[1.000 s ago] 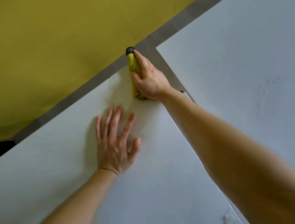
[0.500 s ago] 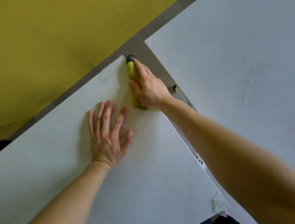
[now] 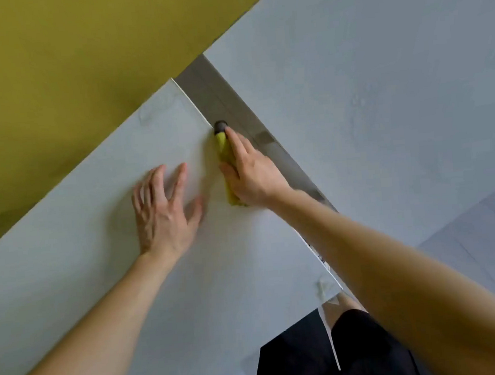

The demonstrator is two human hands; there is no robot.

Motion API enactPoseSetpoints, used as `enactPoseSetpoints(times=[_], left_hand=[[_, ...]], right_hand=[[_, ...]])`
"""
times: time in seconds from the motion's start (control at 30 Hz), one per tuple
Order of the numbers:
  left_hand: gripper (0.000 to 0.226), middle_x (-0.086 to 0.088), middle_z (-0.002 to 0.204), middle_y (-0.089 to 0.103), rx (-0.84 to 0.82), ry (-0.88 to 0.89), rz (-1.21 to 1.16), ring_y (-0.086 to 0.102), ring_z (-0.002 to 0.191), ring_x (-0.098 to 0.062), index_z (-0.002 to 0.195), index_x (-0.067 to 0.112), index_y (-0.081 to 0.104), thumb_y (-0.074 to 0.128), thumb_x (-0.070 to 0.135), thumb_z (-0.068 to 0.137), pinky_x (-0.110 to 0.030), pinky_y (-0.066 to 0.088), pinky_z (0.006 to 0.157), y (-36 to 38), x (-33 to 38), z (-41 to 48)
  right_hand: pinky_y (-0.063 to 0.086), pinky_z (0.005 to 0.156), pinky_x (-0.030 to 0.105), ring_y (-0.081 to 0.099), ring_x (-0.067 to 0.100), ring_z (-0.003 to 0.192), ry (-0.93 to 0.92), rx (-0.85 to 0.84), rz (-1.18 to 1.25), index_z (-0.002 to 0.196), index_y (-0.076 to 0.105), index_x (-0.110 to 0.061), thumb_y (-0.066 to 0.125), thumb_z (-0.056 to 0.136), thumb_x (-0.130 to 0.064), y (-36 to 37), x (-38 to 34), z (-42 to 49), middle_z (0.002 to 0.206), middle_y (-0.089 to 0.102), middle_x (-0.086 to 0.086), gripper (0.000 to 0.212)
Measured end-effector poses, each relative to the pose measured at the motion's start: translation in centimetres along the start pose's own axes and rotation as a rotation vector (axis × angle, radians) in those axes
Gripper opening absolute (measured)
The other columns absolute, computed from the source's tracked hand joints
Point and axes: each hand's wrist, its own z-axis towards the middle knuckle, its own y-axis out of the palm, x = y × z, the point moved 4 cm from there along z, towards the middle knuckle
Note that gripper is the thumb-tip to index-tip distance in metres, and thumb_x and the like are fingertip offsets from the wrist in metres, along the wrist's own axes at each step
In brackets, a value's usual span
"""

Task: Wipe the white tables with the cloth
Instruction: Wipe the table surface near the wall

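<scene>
1. The person is wiping the left table [image 3: 99, 290], which is filling the middle and lower left of the frame. This looks like the wiping step, and it is happening along the table's right edge.
2. The cloth [image 3: 223, 150] is yellow and folded long and thin. It is lying on the left table, just beside that edge, a little above the middle of the frame.
3. The right hand [image 3: 254, 177] is holding the cloth. Its thumb is pinching one side, and its first finger is lying straight along the top and pressing down.
4. A small dark knob [image 3: 220, 126] is sitting at the far tip of the cloth. It is too small to tell what it is.
5. The left hand [image 3: 164, 212] is lying flat on the same table, left of the cloth, near it but not touching it. Its fingers are straight and spread, and it is holding nothing.
6. The right table [image 3: 383, 115] is filling the upper right. A grey gap [image 3: 211, 91] is running between the two tables. A yellow wall [image 3: 80, 67] is filling the upper left.
7. The next wipe probably calls for pressing the cloth down flat, so it is not slipping off the edge into the gap.
8. The left hand is covering part of the table, so it will likely need to move away. The right table is probably waiting for its wipe too.
</scene>
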Motion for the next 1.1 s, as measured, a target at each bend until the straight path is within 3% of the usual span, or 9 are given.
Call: enactPoseSetpoints(times=[0.1,0.17,0.23,0.3,0.43,0.77,0.9,1.0,1.1], left_hand=[[0.106,-0.019,0.158,0.044,-0.151,-0.109,-0.136,0.045,0.145,-0.043,0.164,0.024,0.045,0.05,0.093,0.083,-0.057,0.038,0.12,-1.7,2.0,-2.2],[0.141,-0.018,0.171,0.026,-0.378,-0.139,-0.14,0.026,0.161,-0.037,0.172,0.032,0.02,0.058,0.105,0.058,-0.061,0.032,0.125,-2.2,3.5,-4.0],[0.168,-0.013,0.18,-0.011,-0.598,-0.16,-0.095,-0.007,0.168,-0.035,0.17,0.041,-0.013,0.077,0.099,0.041,-0.07,0.026,0.126,-2.2,5.1,-5.9],[0.18,-0.01,0.177,-0.028,-0.664,-0.185,-0.06,-0.023,0.165,-0.035,0.165,0.044,-0.027,0.093,0.083,0.037,-0.078,0.027,0.121,-2.4,6.4,-6.7],[0.185,-0.014,0.177,-0.027,-0.673,-0.219,-0.014,-0.022,0.165,-0.037,0.164,0.043,-0.029,0.098,0.077,0.034,-0.077,0.032,0.119,-2.6,7.0,-6.0],[0.185,-0.017,0.178,-0.02,-0.637,-0.181,0.123,-0.018,0.166,-0.038,0.155,0.042,-0.044,0.088,0.089,0.035,-0.064,0.035,0.125,-2.4,7.0,-5.7],[0.185,-0.016,0.179,-0.017,-0.612,-0.172,0.053,-0.014,0.167,-0.038,0.167,0.043,-0.024,0.092,0.086,0.028,-0.066,0.03,0.127,-2.6,6.7,-5.9],[0.186,-0.016,0.179,-0.019,-0.619,-0.164,0.08,-0.012,0.167,-0.038,0.164,0.045,-0.029,0.091,0.088,0.028,-0.064,0.035,0.125,-2.7,6.8,-5.8],[0.186,-0.018,0.179,-0.018,-0.625,-0.154,0.108,-0.01,0.167,-0.039,0.163,0.042,-0.03,0.09,0.09,0.029,-0.061,0.031,0.128,-2.9,7.0,-5.8]], right_hand=[[0.045,0.105,0.041,0.055,0.037,0.14,0.04,-0.01,0.017,0.173,0.018,-0.024,0.05,0.112,-0.035,0.1,-2.3,6.3,0.176,0.029,0.002,0.07],[0.045,0.106,0.041,0.054,0.035,0.141,0.046,0.019,0.024,0.172,0.021,-0.025,0.052,0.112,-0.036,0.2,-2.0,5.1,0.176,0.031,0.0,0.069],[0.048,0.107,0.043,0.055,0.035,0.14,0.034,0.053,0.061,0.172,0.023,-0.028,0.052,0.112,-0.035,0.4,-0.1,-0.4,0.174,0.034,-0.004,0.067],[0.05,0.106,0.046,0.056,0.034,0.135,0.03,0.062,0.074,0.171,0.024,-0.03,0.051,0.113,-0.032,0.1,2.3,-9.1,0.172,0.036,-0.008,0.064],[0.047,0.1,0.037,0.055,0.027,0.134,0.133,0.004,0.015,0.172,0.02,-0.03,0.046,0.116,-0.035,-0.6,5.6,-20.4,0.17,0.034,-0.011,0.062],[0.05,0.098,0.044,0.06,0.037,0.128,0.076,0.004,0.023,0.171,0.02,-0.027,0.047,0.111,-0.039,0.5,-0.2,1.1,0.17,0.038,-0.002,0.066],[0.051,0.105,0.047,0.058,0.036,0.133,0.042,0.06,0.067,0.17,0.026,-0.028,0.052,0.11,-0.03,0.7,4.2,-11.4,0.17,0.039,-0.004,0.066],[0.047,0.111,0.04,0.054,0.025,0.139,0.138,0.015,0.062,0.169,0.028,-0.033,0.052,0.112,-0.032,-0.8,7.3,-22.6,0.169,0.041,-0.01,0.062],[0.046,0.109,0.041,0.056,0.03,0.136,0.216,-0.022,-0.001,0.168,0.027,-0.037,0.047,0.114,-0.036,-1.4,7.1,-22.8,0.168,0.042,-0.01,0.057]])
